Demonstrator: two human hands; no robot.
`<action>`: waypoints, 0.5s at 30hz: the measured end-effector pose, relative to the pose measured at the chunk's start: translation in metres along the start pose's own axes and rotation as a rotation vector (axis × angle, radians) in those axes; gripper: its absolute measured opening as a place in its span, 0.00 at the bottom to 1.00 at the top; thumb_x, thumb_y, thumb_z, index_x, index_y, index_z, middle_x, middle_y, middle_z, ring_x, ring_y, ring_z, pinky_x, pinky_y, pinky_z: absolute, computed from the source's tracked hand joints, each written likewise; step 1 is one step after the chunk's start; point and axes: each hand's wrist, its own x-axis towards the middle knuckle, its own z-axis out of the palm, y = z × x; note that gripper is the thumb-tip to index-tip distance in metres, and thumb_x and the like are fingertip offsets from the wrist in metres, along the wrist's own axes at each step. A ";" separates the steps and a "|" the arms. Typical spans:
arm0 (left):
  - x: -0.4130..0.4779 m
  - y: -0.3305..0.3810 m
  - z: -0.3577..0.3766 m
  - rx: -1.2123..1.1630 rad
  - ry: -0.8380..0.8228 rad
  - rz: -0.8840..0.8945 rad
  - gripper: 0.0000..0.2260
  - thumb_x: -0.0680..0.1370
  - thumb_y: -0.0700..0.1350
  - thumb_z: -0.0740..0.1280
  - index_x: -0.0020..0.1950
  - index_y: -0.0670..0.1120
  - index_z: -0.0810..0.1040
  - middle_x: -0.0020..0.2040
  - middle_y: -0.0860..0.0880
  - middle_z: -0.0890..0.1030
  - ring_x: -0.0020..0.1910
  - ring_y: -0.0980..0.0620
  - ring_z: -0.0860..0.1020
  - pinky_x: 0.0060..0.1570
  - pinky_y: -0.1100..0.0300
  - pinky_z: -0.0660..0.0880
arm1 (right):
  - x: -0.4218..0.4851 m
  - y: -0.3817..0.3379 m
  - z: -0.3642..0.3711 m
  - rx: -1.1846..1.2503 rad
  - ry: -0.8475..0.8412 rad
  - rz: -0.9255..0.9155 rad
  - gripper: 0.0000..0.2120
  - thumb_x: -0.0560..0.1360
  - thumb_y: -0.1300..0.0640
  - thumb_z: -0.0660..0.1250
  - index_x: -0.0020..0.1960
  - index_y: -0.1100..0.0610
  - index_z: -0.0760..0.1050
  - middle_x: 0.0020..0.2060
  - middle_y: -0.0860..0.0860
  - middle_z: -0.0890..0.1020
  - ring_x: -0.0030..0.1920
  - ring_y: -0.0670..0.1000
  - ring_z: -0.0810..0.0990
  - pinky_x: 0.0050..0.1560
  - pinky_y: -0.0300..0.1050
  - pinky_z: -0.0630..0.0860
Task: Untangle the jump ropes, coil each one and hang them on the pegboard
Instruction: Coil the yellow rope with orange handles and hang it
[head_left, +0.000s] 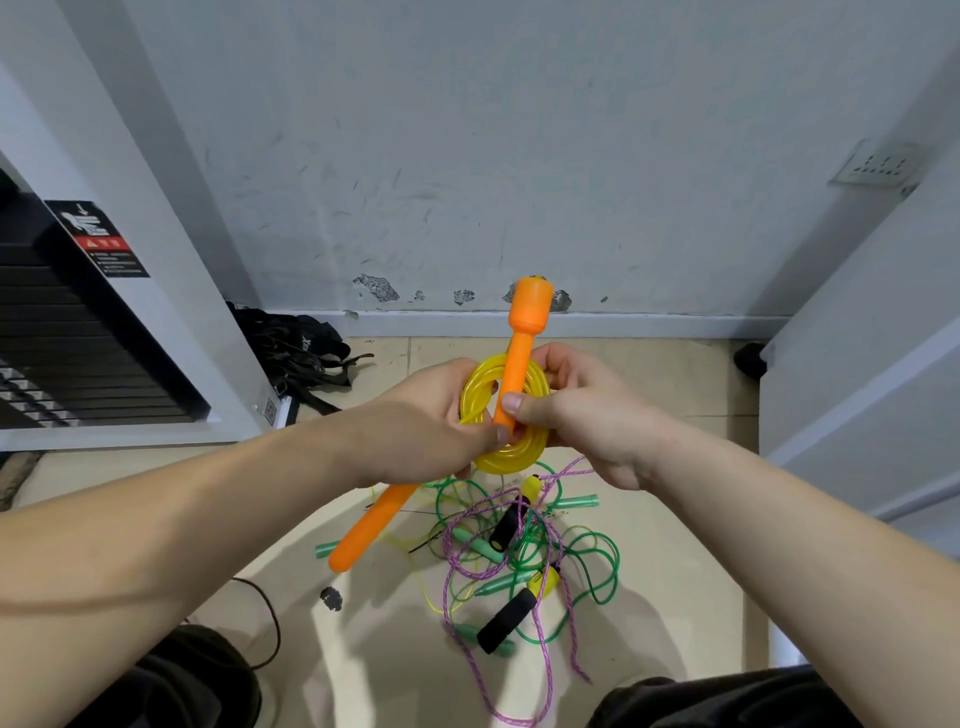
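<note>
A yellow jump rope (519, 457) is wound into a tight coil and held up between both hands. My left hand (421, 421) grips the coil's left side. My right hand (587, 415) holds the right side and pinches one orange handle (524, 338), which stands upright through the coil. The second orange handle (371, 527) hangs down to the lower left, below my left hand. On the floor beneath lies a tangle of green ropes (587, 571) and a purple braided rope (540, 654) with black-and-yellow handles (511, 618). No pegboard is in view.
A scuffed white wall (467, 156) with a skirting board stands close ahead. Black straps (296, 348) lie in the left corner beside a white machine frame with black slats (78, 338). A white panel (857, 338) rises at the right. A black cable (270, 623) curls near my knee.
</note>
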 end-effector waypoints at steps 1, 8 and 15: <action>0.000 0.000 0.001 0.024 0.013 -0.010 0.11 0.80 0.47 0.71 0.61 0.53 0.75 0.47 0.47 0.84 0.35 0.51 0.84 0.39 0.52 0.84 | 0.000 0.002 0.002 -0.043 0.023 -0.018 0.14 0.75 0.65 0.74 0.58 0.59 0.74 0.48 0.61 0.84 0.45 0.61 0.85 0.55 0.61 0.82; 0.002 0.002 0.008 -0.026 0.103 -0.047 0.04 0.80 0.42 0.65 0.54 0.47 0.74 0.36 0.46 0.79 0.29 0.50 0.81 0.33 0.53 0.79 | -0.002 -0.002 0.005 -0.401 0.191 -0.255 0.14 0.70 0.68 0.70 0.49 0.55 0.71 0.38 0.51 0.79 0.35 0.45 0.74 0.34 0.41 0.73; -0.004 0.011 0.004 0.110 0.061 -0.110 0.03 0.83 0.46 0.60 0.55 0.48 0.70 0.38 0.47 0.78 0.29 0.51 0.80 0.34 0.55 0.77 | -0.010 -0.007 -0.004 -0.113 -0.183 -0.103 0.21 0.63 0.62 0.75 0.55 0.60 0.76 0.41 0.54 0.82 0.41 0.49 0.80 0.42 0.47 0.76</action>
